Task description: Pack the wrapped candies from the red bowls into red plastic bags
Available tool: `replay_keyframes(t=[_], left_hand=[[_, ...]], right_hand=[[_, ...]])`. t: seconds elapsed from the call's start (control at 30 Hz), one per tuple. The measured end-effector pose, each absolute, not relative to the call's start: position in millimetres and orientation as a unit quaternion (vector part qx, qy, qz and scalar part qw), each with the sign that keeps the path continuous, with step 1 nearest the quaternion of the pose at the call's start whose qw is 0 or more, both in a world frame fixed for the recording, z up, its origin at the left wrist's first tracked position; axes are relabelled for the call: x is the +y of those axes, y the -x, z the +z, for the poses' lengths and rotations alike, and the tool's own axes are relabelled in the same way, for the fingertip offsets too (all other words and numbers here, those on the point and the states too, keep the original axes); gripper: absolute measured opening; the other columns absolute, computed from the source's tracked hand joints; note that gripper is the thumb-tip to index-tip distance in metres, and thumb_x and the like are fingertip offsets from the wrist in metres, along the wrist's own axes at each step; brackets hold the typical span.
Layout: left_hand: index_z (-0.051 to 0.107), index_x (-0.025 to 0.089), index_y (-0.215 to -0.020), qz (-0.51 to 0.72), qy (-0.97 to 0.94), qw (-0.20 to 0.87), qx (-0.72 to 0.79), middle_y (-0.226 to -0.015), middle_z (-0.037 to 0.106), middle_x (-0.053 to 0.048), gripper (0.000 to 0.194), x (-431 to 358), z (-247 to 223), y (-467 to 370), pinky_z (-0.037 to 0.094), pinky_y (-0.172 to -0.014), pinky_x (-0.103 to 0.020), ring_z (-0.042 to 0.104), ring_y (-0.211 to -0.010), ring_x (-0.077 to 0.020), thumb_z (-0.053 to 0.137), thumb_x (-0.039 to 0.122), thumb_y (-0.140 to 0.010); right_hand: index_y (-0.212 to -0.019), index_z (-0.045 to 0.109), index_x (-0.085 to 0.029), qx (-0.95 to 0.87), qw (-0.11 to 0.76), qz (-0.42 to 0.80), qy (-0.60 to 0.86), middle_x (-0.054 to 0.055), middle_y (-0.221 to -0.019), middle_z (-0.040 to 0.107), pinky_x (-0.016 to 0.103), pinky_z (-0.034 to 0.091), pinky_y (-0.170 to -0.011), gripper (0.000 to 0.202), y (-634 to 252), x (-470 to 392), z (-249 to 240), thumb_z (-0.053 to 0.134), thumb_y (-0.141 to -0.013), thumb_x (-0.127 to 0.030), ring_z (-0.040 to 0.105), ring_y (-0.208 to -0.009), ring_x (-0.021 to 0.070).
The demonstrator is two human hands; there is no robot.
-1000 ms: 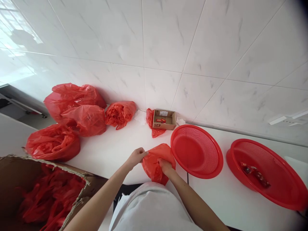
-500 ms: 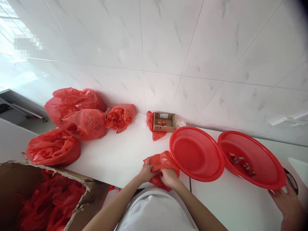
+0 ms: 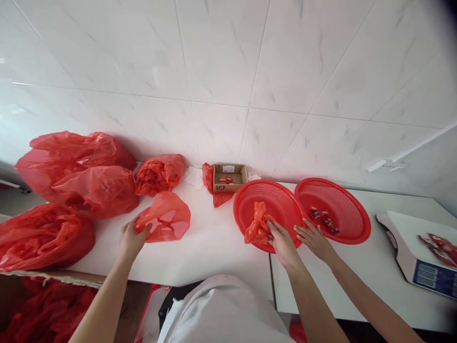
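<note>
At the lower left, nearest the viewer, an open cardboard carton [image 3: 60, 277] with a ragged rim contains red plastic. Beyond it runs a smooth white worktop [image 3: 214, 252], crossed by a dark seam right of the person's pale top [image 3: 223, 314]. The left hand [image 3: 133, 240] pinches the edge of a spread-out red bag [image 3: 169, 219] above the worktop. The right hand [image 3: 283, 242] pinches a bunched red bag [image 3: 257, 226] between thumb and fingers, over the nearer red basket [image 3: 282, 194]. A co-worker's hand [image 3: 316, 240], fingers spread, is beside that basket and the farther red basket [image 3: 344, 202], which contains wrapped pieces [image 3: 323, 219]. At right, a scale [image 3: 407, 228] bears red packets [image 3: 442, 247]. Bulging red bags [image 3: 96, 190] occupy the left side. Near the wall are a crumpled red bag [image 3: 160, 174] and a small open box [image 3: 233, 187]. The wall [image 3: 221, 66] is pale, grey-veined tile, fitted at right with a white socket strip [image 3: 387, 165].
</note>
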State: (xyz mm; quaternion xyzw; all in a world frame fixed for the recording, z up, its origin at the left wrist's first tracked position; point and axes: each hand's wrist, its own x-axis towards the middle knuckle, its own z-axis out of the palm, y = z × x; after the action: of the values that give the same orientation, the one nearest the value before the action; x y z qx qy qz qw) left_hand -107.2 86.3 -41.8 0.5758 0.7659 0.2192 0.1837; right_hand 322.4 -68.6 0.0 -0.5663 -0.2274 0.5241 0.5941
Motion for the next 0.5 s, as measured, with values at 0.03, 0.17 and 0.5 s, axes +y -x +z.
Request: replay_keyframes(t=[0.03,0.17,0.5], left_hand=[[0.044,0.011,-0.139,0.229,-0.574,0.166,0.768,-0.139,0.046,-0.025,0.069,84.2,-36.6,104.3,0.041,-0.100,-0.055,0.047,-0.127,-0.0407,0.061,0.044,-0.081],[0.039,0.017,-0.143,0.305,-0.625,0.118,0.709,-0.153,0.027,-0.020,0.074,50.0,-19.6,47.7,0.025,-0.113,-0.055,0.027,-0.142,-0.0376,0.061,0.046,-0.079],[0.065,0.017,-0.107,0.283,-0.558,0.660,0.415,-0.090,0.071,-0.007,0.035,-12.5,27.4,-89.4,0.049,-0.067,-0.027,0.064,-0.075,-0.0183,0.065,0.038,-0.079]], right_hand=[[-0.099,0.070,-0.024,-0.227,0.595,0.528,0.561,0.008,-0.105,0.071,0.038,0.054,-0.083,0.038,-319.2,-68.4,0.0,0.067,-0.078,-0.055,0.067,-0.101,0.0256],[-0.098,0.069,-0.023,-0.247,0.597,0.547,0.532,0.008,-0.104,0.070,0.035,0.053,-0.080,0.037,-299.0,-65.6,5.7,0.059,-0.083,-0.056,0.066,-0.100,0.0245],[-0.092,0.071,-0.021,-0.292,0.596,0.558,0.499,0.004,-0.099,0.070,0.033,0.047,-0.085,0.036,-253.4,-67.3,14.4,0.057,-0.086,-0.054,0.061,-0.094,0.0201]])
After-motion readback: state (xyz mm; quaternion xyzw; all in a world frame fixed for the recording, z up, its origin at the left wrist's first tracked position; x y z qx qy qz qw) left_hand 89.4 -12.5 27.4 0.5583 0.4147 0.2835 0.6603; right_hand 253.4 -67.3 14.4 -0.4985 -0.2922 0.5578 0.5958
